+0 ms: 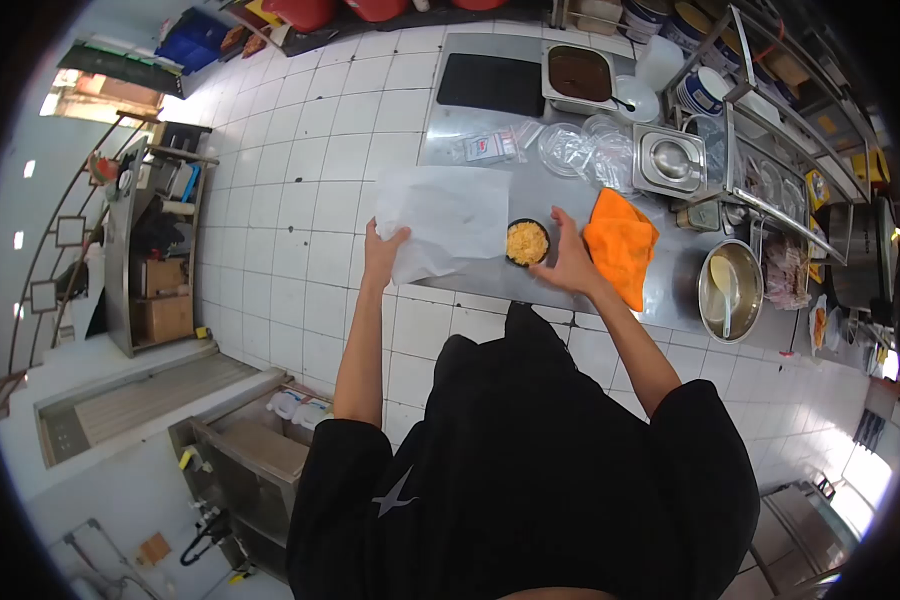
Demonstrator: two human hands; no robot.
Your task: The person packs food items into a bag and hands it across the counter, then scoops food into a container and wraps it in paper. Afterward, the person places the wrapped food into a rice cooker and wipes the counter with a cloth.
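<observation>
My left hand (383,252) grips the left edge of a sheet of white paper (450,215), its thumb lying on top. The paper hangs partly over the table's left edge. By the paper's right side stands a small round black bowl (508,250) filled with a yellow, crumbly or shredded food (528,242). My right hand (572,258) is curved with fingers apart at the bowl's right side. Its thumb is close to the near rim; whether it touches, I cannot tell. An orange cloth (620,240) lies just right of this hand.
A steel pot (707,305) with a pale ladle (722,285) stands at right. Farther back are clear plastic lids (565,148), a steel pan (670,160), a brown-filled container (580,75) and a black mat (490,83). A metal rack (735,130) borders the right side.
</observation>
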